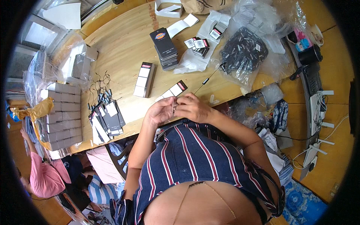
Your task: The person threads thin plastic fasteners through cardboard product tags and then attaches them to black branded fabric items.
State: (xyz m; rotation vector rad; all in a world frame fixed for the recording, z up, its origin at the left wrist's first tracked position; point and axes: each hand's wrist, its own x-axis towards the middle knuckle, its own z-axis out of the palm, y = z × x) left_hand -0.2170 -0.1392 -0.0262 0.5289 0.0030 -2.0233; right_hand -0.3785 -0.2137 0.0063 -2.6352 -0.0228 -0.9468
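Observation:
My left hand [160, 111] and my right hand [194, 108] meet over the near edge of the wooden table [123, 45]. Between their fingertips they pinch a thin edge-on card tag [173, 108]. A black string with a small barrel clasp [205, 81] runs from my right hand up toward a clear bag of black strings [243, 52]. Just beyond my hands lies a black-and-white tag [173, 90] flat on the table. A short stack of the same tags [144, 79] stands to its left.
A pile of finished tags with strings [107, 119] lies at the left edge. Grey boxes in plastic [62, 116] stack further left. A stack of black tags [165, 48] sits mid-table. Another person in pink [45, 176] sits at lower left. A power strip [317, 112] lies on the right.

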